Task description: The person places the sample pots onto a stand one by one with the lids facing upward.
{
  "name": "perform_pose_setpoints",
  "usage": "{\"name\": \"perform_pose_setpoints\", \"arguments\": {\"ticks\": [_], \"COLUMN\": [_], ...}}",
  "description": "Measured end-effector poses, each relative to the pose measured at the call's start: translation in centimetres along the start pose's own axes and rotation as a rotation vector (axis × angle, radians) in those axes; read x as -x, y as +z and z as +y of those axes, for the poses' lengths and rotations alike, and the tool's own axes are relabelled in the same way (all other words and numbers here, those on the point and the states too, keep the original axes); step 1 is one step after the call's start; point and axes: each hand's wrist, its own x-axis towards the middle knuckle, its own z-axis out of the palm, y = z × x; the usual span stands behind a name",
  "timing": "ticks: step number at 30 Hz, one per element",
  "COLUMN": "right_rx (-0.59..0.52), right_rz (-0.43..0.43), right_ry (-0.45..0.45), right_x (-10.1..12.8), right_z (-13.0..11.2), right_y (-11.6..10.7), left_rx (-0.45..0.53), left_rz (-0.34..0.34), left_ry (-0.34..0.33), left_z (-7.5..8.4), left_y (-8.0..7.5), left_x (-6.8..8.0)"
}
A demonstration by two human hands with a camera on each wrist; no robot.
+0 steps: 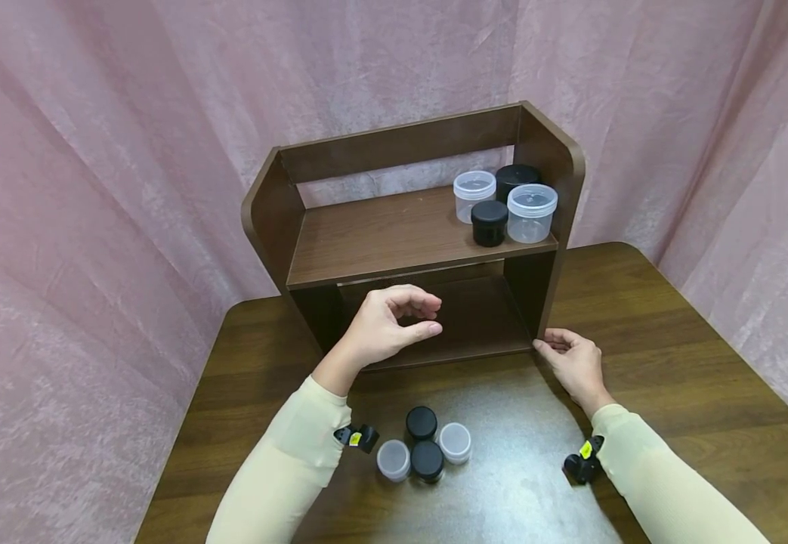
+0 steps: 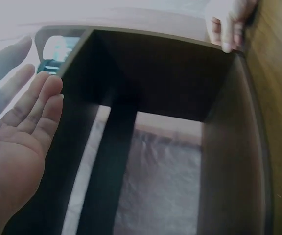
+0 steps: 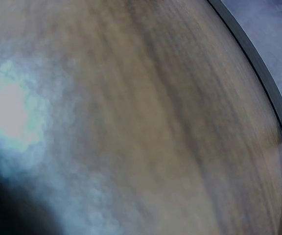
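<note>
A brown two-tier wooden shelf stands on the table. My left hand hovers before its lower compartment, fingers curved apart from the thumb and nothing between them. In the left wrist view that hand appears beside the dark inside of the shelf. At the shelf's lower right front corner, my right hand pinches the side panel's edge between thumb and fingers. Clear lidded jars and black-lidded jars are grouped at the right end of the upper tier.
Several small jars stand close together on the wooden table in front of the shelf: black-lidded ones and white-lidded ones. Pink curtains hang behind and beside the table. Each sleeve carries a small black wrist camera.
</note>
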Motion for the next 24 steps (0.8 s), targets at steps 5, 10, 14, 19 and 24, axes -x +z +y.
{"name": "perform_pose_setpoints", "arguments": {"ticks": [5, 10, 14, 19, 24], "right_rx": [-0.003, 0.002, 0.0, -0.009, -0.005], "right_rz": [-0.006, -0.006, 0.0, -0.001, -0.006], "right_ry": [0.004, 0.007, 0.01, 0.01, 0.012], "right_x": [0.0, 0.1, 0.1, 0.0, 0.0], "right_z": [-0.1, -0.1, 0.0, -0.1, -0.1], "right_y": [0.0, 0.0, 0.0, 0.0, 0.1], "left_rx": [-0.019, 0.001, 0.017, 0.06, 0.11], "left_rz": [-0.031, -0.074, -0.122, -0.239, -0.345], "left_ry": [-0.073, -0.141, -0.207, -0.303, -0.35], "left_z": [-1.0, -2.1, -4.8, -7.4, -9.3], "left_y": [0.2, 0.4, 0.7, 1.2, 1.8], "left_x": [1.7, 3.6, 5.2, 7.2, 9.0]}}
